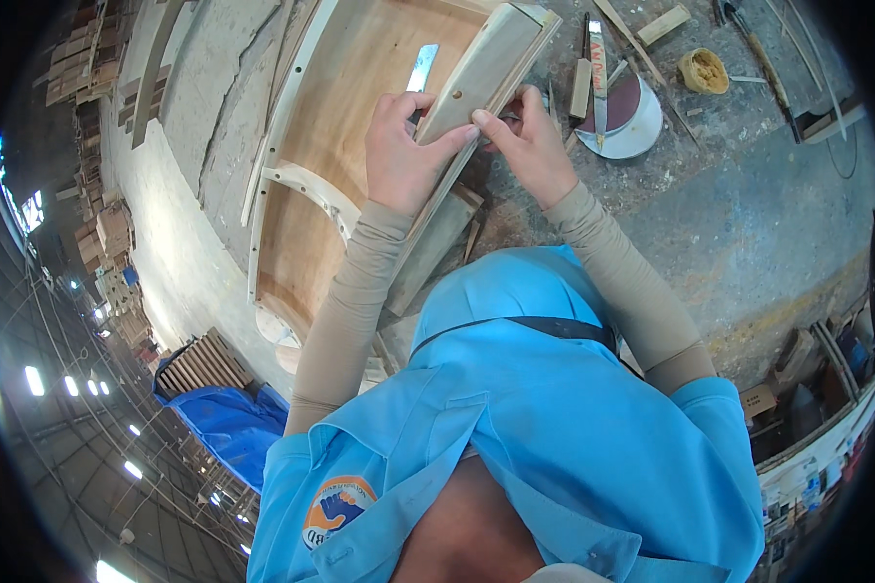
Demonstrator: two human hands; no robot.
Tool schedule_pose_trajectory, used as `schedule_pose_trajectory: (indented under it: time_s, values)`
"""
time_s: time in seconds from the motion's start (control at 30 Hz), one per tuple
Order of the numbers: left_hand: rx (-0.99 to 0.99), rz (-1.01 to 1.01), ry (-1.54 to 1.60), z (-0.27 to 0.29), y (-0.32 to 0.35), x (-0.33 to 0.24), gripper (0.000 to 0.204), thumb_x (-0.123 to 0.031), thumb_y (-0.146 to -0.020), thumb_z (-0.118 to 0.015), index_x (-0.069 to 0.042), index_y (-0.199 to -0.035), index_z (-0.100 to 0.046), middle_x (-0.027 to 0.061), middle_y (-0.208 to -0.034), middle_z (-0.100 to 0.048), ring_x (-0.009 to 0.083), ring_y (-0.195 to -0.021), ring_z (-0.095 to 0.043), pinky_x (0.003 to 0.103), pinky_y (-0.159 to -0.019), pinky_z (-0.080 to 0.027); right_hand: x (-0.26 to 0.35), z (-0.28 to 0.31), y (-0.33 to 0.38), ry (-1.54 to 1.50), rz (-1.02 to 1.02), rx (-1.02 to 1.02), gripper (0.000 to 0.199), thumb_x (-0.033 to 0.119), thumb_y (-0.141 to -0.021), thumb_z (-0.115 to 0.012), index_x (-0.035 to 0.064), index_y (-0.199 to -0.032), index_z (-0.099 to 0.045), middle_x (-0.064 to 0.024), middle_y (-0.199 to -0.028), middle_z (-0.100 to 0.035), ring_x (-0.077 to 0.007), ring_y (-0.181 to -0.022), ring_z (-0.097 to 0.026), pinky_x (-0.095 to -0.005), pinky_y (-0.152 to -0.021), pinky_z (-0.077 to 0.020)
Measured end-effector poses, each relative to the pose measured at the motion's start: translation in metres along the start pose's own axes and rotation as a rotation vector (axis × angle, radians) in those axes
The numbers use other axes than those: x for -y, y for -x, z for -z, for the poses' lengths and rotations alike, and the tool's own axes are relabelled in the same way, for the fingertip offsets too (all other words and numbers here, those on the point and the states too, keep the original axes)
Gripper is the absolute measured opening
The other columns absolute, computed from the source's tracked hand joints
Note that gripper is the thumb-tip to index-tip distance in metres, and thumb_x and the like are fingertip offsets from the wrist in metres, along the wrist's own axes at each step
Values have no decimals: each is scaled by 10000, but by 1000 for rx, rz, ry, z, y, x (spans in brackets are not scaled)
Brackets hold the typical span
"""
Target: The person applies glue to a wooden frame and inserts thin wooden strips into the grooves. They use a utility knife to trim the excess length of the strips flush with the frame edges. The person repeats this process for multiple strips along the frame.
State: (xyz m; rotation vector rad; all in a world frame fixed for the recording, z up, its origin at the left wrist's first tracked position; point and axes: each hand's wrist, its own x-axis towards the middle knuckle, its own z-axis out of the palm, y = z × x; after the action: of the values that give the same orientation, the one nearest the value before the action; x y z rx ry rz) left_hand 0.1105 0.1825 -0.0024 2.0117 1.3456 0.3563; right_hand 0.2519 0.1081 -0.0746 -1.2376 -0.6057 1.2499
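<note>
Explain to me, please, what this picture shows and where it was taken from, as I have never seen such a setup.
There is no machine here: a wide fisheye camera on a person's head looks down, so straight edges bend near the rim. The left hand and right hand are the person's own, bare, and both touch a wooden rail; how firmly they grip is unclear. A metal blade shows just beyond the left hand, perhaps held. On the worn surface to the right lie round discs, a tub of yellowish paste and a wood block.
</note>
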Motion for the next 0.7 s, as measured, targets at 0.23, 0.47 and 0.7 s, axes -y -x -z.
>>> schedule_pose_trajectory:
  time_s: [0.23,0.47,0.7]
  values:
    - [-16,-26,-3,0,0,1,444,-256,-740,-871,-28,-1064,-673,62,-1043,-588,138,-821,-601,283,-737,-503,2,0,0,5,8,-2,477,217,-938,-705,-90,-1173,-426,-172,-1108,-623,-181,-969,-653,-306,-820,-544]
    - [-9,-13,-20,1,0,-1,430,-252,-739,-871,-28,-1046,-668,58,-1021,-578,142,-816,-595,284,-740,-499,1,1,0,6,19,9,470,211,-941,-703,-92,-1169,-426,-172,-1108,-622,-178,-989,-646,-308,-829,-544]
    - [-15,-13,1,-1,1,0,441,-258,-731,-879,-28,-1046,-671,55,-1030,-581,141,-823,-591,282,-741,-495,-1,0,0,-18,13,16,469,207,-942,-701,-89,-1180,-426,-161,-1112,-612,-171,-994,-635,-301,-841,-538]
